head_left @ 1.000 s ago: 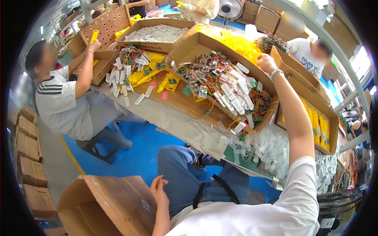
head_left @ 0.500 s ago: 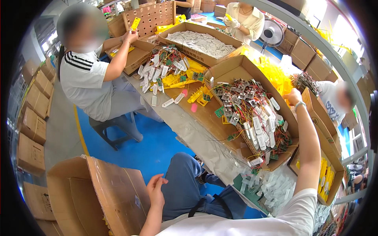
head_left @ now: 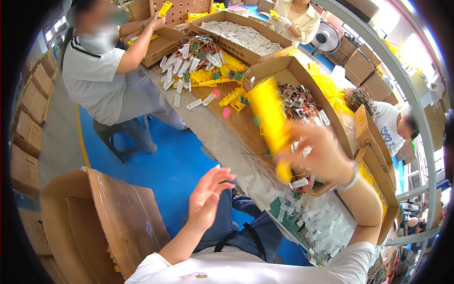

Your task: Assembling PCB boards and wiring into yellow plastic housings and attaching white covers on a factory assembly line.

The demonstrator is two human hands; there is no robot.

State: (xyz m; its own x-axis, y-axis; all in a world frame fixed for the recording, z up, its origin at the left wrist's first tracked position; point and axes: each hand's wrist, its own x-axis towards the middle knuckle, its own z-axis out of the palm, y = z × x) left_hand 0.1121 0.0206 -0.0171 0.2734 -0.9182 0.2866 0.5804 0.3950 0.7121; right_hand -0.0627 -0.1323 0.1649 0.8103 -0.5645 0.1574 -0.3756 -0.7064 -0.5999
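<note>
My right hand (head_left: 321,154), blurred by motion, grips a long yellow plastic piece (head_left: 267,111) above the cardboard tray (head_left: 266,75). Details of that piece are smeared. Beneath them, partly hidden, lie small circuit boards with wires and metal parts (head_left: 297,98). My left hand (head_left: 206,196) is raised over my lap, fingers apart and nothing in it. Nearer to me on the table is a heap of clear plastic strips (head_left: 326,222).
A large open carton (head_left: 127,208) stands at lower left. Yellow parts (head_left: 326,90) are heaped beyond the tray. A co-worker (head_left: 94,66) sits at far left, holding a yellow piece. White pieces fill another carton (head_left: 241,40). A metal rail (head_left: 402,75) runs along the right.
My right hand has come back from the yellow heap with a yellow piece, now nearer to me. My left hand has risen and its fingers have spread. The whole view has shifted slightly.
</note>
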